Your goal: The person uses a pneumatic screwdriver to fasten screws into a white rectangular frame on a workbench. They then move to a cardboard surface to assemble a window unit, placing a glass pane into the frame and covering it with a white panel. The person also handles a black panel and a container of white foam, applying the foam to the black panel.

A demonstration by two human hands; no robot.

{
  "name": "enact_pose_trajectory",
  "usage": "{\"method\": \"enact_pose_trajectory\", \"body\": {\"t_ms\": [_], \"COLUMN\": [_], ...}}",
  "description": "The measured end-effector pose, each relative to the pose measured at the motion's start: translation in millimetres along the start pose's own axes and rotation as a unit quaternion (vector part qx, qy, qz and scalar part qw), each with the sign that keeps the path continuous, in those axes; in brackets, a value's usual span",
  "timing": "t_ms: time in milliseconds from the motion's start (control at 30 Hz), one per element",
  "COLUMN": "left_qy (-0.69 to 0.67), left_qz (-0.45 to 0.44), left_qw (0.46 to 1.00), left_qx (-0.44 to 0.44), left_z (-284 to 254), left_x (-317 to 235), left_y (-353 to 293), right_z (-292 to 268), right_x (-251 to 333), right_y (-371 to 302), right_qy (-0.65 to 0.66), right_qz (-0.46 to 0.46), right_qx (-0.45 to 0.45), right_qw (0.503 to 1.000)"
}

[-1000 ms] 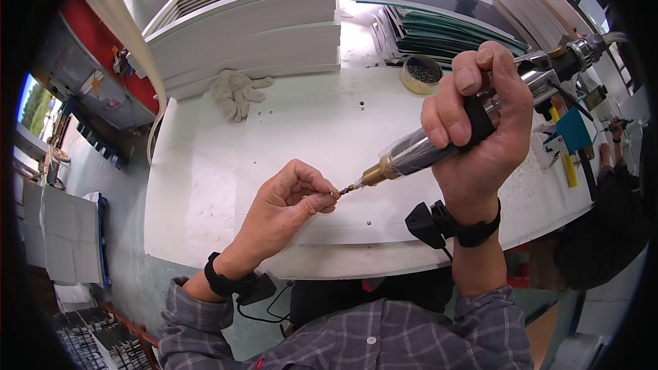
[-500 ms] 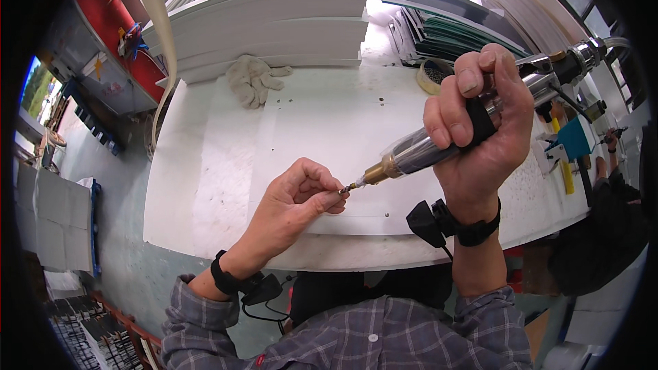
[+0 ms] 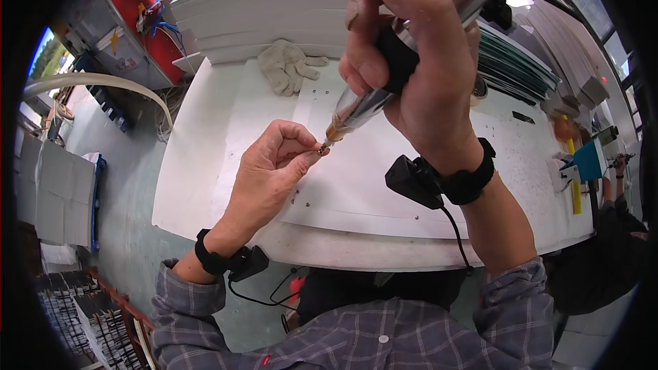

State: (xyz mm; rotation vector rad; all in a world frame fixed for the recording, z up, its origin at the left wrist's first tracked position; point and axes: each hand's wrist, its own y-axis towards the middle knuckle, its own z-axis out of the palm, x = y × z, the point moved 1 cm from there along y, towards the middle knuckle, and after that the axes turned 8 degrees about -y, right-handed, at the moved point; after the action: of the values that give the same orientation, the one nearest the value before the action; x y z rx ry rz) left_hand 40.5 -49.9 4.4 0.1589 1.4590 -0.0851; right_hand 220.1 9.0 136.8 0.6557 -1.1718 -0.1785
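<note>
My right hand (image 3: 439,68) is wrapped around a silver power screwdriver (image 3: 363,104), which slants down to the left with its brass-coloured nose lowest. A black band crosses the tool under my fingers. Thumb and fingertips of my left hand (image 3: 264,175) pinch a small screw (image 3: 321,150) at the tip of the bit. The fingertips hide part of it. Both hands are over a flat white panel (image 3: 370,195) on the worktable, and a few loose screws (image 3: 308,204) lie near my left wrist.
Behind my left hand lies a crumpled white glove (image 3: 288,66), in front of stacked white boards (image 3: 274,17). Dark green-edged sheets (image 3: 517,62) are piled at the back right. A pale hose (image 3: 103,81) hangs at left. Another person (image 3: 596,267) is at the far right.
My right hand has swung left and upward, so the screwdriver now points more steeply down. My left hand has shifted up and left, still pinching at the bit. The view has turned slightly.
</note>
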Motion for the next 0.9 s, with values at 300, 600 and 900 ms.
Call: {"method": "enact_pose_trajectory", "body": {"t_ms": [300, 600, 900], "left_qy": [0.147, 0.156, 0.202], "left_qz": [0.023, 0.001, 0.084], "left_qw": [0.989, 0.988, 0.976], "left_qx": [-0.018, 0.003, -0.002], "left_z": [-23, -28, -24], "left_x": [11, 15, 11], "left_y": [22, 16, 9], "right_z": [17, 20, 23], "right_x": [-70, -78, -83], "right_y": [26, 25, 21], "right_qy": [-0.005, -0.041, -0.086], "right_qz": [0.01, -0.008, 0.023], "right_qx": [0.081, 0.063, 0.088], "right_qw": [0.997, 0.997, 0.992]}}
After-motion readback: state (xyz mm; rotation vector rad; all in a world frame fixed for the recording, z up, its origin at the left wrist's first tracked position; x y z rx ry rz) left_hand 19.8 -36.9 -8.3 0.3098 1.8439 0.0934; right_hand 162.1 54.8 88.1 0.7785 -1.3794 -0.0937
